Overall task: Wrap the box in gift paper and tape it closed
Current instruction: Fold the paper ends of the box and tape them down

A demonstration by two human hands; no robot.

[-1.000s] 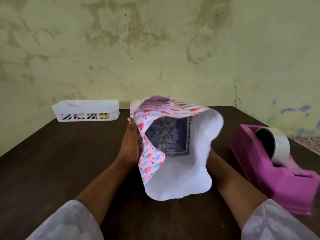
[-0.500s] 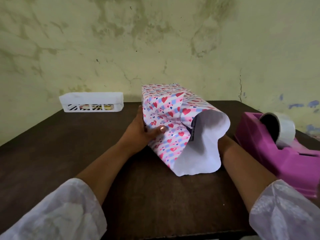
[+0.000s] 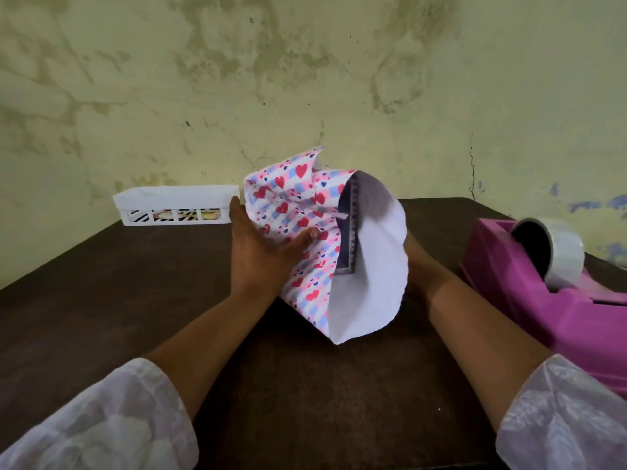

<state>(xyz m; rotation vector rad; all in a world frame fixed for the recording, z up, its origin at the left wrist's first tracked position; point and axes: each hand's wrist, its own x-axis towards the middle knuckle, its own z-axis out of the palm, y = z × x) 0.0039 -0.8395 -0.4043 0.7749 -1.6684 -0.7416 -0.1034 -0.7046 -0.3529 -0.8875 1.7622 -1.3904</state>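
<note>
In the middle of the frame the dark, flat cardboard box [image 3: 347,232] is sitting half inside a loose tube of white gift paper printed with red and blue hearts [image 3: 298,239], tipped up above the dark brown wooden table [image 3: 101,300]; the left hand [image 3: 261,252] is pressing the paper with its thumb laid across the hearts; the right hand is hiding behind the paper, so I cannot tell how it is; the paper is looking thin, floppy and easy to tear, so holding it flat against the stiff box sides seems best; the pink tape holder with its clear roll [image 3: 543,266] is waiting at the right edge.
</note>
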